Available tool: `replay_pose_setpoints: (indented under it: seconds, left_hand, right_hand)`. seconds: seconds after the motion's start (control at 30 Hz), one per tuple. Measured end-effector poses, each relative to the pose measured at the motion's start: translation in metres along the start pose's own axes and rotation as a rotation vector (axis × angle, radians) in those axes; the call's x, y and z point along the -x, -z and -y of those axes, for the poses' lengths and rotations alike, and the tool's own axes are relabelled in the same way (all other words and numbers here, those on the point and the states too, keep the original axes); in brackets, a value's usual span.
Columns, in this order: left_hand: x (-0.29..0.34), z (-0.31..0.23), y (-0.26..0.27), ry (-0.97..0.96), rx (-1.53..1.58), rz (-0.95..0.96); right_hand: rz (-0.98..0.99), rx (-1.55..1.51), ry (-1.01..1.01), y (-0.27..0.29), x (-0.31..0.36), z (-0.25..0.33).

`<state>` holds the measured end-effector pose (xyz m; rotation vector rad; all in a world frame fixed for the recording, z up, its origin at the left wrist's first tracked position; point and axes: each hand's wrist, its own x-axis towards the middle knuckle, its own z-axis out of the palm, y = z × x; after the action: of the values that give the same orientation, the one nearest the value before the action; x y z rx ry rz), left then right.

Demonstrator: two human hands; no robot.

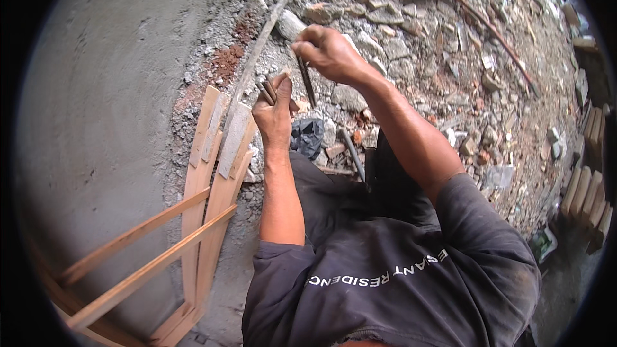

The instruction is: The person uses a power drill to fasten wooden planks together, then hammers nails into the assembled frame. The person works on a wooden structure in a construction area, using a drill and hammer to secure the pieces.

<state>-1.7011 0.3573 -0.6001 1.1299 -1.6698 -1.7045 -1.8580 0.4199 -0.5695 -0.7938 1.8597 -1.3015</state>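
Observation:
My left hand (274,112) is raised in front of me and grips a small bunch of rusty nails (267,90) that stick up out of its fist. My right hand (329,53) is a little higher and to the right, pinching one long dark nail (306,81) that hangs down from its fingers. The two hands are close together but apart. Just left of my left hand stands a frame of light wooden slats (209,173) leaning against a smooth grey cement wall (96,109).
Broken bricks, stones and mortar rubble (443,58) cover the ground ahead and to the right. A thin rod (267,29) lies along the wall's foot. Stacked wooden pieces (586,199) sit at the right edge. A black crumpled bag (308,136) lies below my hands.

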Motion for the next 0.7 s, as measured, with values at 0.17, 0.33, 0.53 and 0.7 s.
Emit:
replay_pose_setpoints:
  seconds: [0.17,0.33,0.53,0.7]
  left_hand:
    - [0.0,0.007,-0.004,0.253,-0.015,0.252]
    - [0.033,0.022,-0.001,0.41,-0.24,0.283]
    - [0.095,0.038,0.058,0.609,-0.341,0.021]
    - [0.18,0.022,0.144,0.648,-0.592,-0.224]
  right_hand:
    - [-0.036,-0.199,-0.141,-0.024,0.02,-0.032]
    - [0.025,-0.357,-0.37,-0.037,0.056,-0.078]
    - [0.126,0.253,-0.876,-0.062,0.15,-0.255]
    - [0.287,0.402,-0.988,-0.113,0.199,-0.304]
